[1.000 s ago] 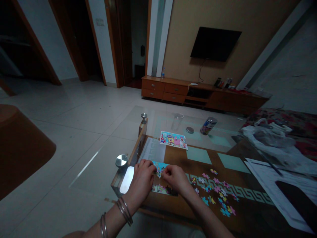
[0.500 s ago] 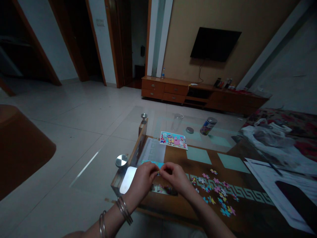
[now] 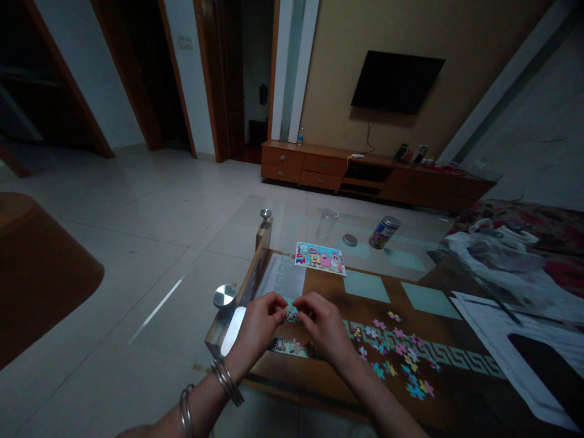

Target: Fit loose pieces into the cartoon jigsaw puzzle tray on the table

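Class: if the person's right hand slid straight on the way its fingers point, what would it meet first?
The right hand points toward the left hand; it would probably meet the small puzzle section pinched between them first, then the left fingers.

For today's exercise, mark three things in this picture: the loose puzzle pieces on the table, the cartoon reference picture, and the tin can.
loose puzzle pieces [image 3: 396,356], head view, middle of the scatter.
cartoon reference picture [image 3: 319,257], head view, centre of the card.
tin can [image 3: 384,233], head view, printed side wall.
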The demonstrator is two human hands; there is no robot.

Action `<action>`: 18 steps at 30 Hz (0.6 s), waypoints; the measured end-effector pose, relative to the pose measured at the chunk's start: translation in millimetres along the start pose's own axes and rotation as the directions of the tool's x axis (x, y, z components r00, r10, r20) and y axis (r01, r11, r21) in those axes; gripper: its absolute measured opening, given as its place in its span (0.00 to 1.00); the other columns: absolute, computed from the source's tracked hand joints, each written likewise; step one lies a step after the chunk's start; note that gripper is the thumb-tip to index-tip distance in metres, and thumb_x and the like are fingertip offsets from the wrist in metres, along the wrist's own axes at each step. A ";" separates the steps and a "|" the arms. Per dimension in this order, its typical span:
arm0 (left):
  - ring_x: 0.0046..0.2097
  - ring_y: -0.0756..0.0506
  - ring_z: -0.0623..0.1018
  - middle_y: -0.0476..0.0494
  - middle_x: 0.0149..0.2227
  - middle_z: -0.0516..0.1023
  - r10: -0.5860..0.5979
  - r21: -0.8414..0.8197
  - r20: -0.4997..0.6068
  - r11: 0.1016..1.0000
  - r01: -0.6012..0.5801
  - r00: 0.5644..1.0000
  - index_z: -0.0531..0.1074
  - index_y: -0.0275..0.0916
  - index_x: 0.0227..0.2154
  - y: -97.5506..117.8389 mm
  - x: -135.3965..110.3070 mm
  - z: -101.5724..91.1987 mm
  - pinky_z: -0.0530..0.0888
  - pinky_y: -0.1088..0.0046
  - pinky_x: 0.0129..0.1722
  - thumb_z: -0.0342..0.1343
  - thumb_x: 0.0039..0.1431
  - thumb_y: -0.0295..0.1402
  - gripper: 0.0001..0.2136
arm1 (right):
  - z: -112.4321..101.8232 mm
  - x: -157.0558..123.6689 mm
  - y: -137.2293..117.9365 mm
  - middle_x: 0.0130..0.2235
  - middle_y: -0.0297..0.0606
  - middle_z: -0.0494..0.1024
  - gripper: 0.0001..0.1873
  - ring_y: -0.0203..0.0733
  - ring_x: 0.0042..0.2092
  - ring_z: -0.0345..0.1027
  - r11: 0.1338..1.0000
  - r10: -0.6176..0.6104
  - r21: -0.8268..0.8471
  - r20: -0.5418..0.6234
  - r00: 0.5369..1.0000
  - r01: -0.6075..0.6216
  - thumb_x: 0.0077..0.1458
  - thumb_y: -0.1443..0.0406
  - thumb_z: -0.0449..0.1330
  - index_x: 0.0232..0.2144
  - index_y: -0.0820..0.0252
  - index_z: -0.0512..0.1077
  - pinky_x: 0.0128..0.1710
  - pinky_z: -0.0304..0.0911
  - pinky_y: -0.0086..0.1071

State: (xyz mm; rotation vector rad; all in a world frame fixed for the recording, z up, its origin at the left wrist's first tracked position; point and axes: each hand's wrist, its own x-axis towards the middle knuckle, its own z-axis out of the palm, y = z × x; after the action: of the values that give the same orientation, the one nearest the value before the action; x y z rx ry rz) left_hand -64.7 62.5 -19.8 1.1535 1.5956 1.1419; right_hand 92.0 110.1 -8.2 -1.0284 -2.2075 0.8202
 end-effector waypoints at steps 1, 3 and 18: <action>0.28 0.50 0.71 0.50 0.23 0.72 -0.002 -0.005 0.003 1.000 0.002 1.000 0.73 0.36 0.26 -0.5 0.0 0.1 0.66 0.75 0.28 0.55 0.47 0.27 0.03 | 0.0 -0.4 -0.4 0.33 0.35 0.74 0.09 0.38 0.35 0.67 1.000 -0.017 -0.022 0.004 1.000 0.017 0.51 0.74 0.56 0.32 0.58 0.73 0.36 0.61 0.31; 0.28 0.49 0.72 0.49 0.23 0.73 -0.005 -0.011 0.007 1.000 0.005 1.000 0.74 0.36 0.26 -1.7 0.3 0.2 0.66 0.75 0.28 0.55 0.47 0.27 0.04 | 0.1 -1.0 -0.8 0.33 0.36 0.74 0.09 0.38 0.35 0.67 0.998 -0.037 -0.057 0.010 0.999 0.038 0.51 0.74 0.57 0.32 0.58 0.72 0.37 0.61 0.32; 0.23 0.50 0.74 0.53 0.18 0.71 -0.169 -0.350 0.078 0.918 0.186 0.983 0.67 0.36 0.24 0.4 2.2 3.1 0.68 0.76 0.25 0.58 0.45 0.28 0.05 | 8.1 -4.5 0.9 0.31 0.35 0.73 0.03 0.39 0.34 0.67 0.994 0.040 -0.097 -0.067 0.997 -0.047 0.52 0.70 0.59 0.31 0.60 0.70 0.34 0.59 0.31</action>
State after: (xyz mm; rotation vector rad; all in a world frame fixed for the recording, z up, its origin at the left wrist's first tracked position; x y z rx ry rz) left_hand -62.1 65.3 -20.3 0.7751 1.3556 1.2129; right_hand 89.2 104.7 -15.2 -1.1376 -2.1962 0.6932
